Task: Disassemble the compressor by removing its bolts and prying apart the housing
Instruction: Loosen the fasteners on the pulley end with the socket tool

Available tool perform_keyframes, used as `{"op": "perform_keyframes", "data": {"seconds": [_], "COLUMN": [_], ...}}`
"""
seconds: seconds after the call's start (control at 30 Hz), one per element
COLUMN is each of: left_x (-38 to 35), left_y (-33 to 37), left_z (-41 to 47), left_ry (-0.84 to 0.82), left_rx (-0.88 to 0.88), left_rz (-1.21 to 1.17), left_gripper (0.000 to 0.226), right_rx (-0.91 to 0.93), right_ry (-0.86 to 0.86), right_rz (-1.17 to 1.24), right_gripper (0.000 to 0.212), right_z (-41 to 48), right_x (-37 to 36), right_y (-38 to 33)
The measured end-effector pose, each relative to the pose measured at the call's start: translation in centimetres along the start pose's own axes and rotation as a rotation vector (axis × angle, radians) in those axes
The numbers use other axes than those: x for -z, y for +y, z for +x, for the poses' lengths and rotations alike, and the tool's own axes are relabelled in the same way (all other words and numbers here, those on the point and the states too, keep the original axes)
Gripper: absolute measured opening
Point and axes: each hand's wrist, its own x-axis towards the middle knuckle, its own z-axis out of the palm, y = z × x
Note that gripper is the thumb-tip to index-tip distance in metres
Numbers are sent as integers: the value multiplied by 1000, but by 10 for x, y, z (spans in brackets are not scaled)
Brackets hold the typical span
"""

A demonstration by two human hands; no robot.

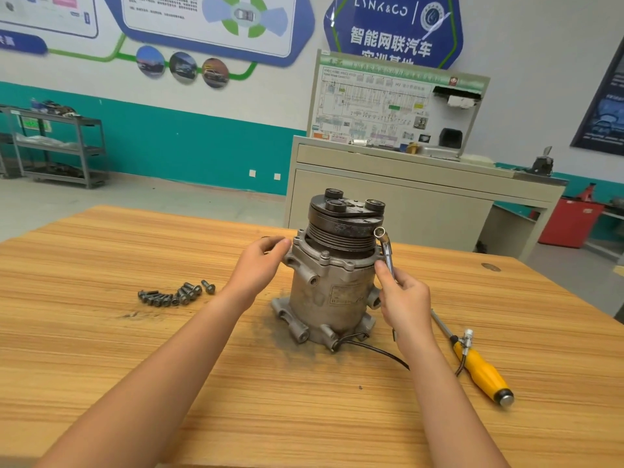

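Cannot see, inside the right hand (403, 298), the lower shank of the bent chrome socket wrench (385, 244). Cannot read the worn label (347, 293) on the grey cast-metal compressor (324, 285), nor see its far side. Cannot tell whether the left hand (260, 261) grips the top flange or merely touches it. Loses the tip of the yellow-handled screwdriver (483, 369) and one end of the thin black cable (378, 349) behind the right wrist. Cannot count the overlapping dark flanged bolts (175, 293). Cuts both forearms off at the bottom edge.
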Motion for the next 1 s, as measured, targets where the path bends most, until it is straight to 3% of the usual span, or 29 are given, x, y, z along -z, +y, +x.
{"op": "perform_keyframes", "data": {"seconds": [0.27,0.63,0.73,0.87,1.0], "left_x": [-1,2,5,9,5], "left_y": [-3,-12,-9,-3,26], "left_z": [1,-43,-43,-41,-44], "left_ry": [10,207,199,195,257], "left_rx": [-18,-94,-82,-123,-343], "left_rz": [36,74,100,189,218], "left_gripper": [13,10,13,16,29], "right_rx": [-43,-144,-139,30,303], "right_ry": [-15,-430,-343,-190,-156], "right_rz": [9,-51,55,291,296], "right_gripper": [9,18,18,23,23], "right_z": [1,25,21,7,-2], "right_x": [-1,2,-4,-4,-15], "right_y": [-4,-20,-23,-46,-81]}}
